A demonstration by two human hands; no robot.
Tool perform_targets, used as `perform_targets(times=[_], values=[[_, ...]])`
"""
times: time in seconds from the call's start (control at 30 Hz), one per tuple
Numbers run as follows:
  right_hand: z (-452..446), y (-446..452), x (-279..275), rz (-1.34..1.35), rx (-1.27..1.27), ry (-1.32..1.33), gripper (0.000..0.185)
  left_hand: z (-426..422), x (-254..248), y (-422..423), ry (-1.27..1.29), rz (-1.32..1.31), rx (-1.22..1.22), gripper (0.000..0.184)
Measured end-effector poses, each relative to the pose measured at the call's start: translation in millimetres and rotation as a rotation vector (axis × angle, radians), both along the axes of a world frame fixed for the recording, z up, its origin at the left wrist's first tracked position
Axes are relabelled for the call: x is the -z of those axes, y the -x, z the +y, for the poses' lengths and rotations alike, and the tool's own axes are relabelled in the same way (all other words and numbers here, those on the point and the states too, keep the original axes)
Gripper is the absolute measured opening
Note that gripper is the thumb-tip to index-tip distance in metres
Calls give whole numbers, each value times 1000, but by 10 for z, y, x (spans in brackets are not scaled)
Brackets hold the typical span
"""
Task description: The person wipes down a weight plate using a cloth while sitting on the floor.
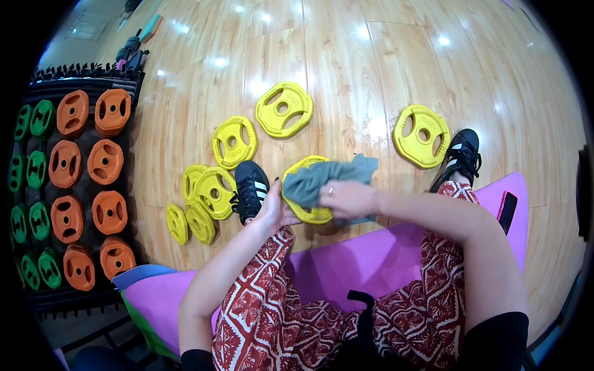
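Head view, starting from the left: a rack (pixel 49 89) is standing at the edge, carrying green plates (pixel 43 111) and orange plates (pixel 64 154) in columns. Beside it on the wooden floor (pixel 359 93), a cluster of four yellow plates (pixel 176 224) is lying close together, with a fifth plate (pixel 235 156) resting just beyond. The left shoe (pixel 250 188) is sitting next to them. The left-hand grip (pixel 272 209) is holding the lower-left rim of the middle plate (pixel 314 215), the thumb lying alongside the edge and the fingers reaching beneath, their tips hidden. Farther out, a sixth plate (pixel 294 99) is lying flat. The middle plate is sitting between the two shoes; whether it is touching the floor, I cannot tell. A grey-green cloth (pixel 309 182) is covering most of its face, and the right-hand grip (pixel 348 199) is closing around a bunch of that cloth. The plate is probably handling as a dense, stiff disc, fairly heavy for its size, not fragile, perhaps slippery where smooth; its thick outer rim is offering the surest hold. The cloth, looking soft and light, is best taken bunched. Rightward, a seventh plate (pixel 424 117) is lying near the right shoe (pixel 463 154), and a phone (pixel 507 211) is resting on the pink mat (pixel 377 253).
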State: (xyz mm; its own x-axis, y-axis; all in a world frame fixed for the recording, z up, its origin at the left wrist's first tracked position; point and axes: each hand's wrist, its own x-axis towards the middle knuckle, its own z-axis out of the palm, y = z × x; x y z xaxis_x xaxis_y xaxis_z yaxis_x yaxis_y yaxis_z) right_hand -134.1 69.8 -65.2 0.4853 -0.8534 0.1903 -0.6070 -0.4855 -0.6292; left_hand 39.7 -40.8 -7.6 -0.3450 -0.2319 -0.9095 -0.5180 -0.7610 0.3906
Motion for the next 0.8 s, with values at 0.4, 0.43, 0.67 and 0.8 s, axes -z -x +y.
perform_targets(times=[0.4,0.43,0.67,0.8], values=[[-204,363,110,162,486,-399,21,47,43,-20,153,36,76,21],[-114,252,45,129,422,-527,22,49,55,-18,159,42,77,21],[328,153,-85,-166,140,-499,45,12,154,-10,319,-67,156,21],[388,-18,-245,-188,20,-440,42,51,101,24,347,-78,125,22]])
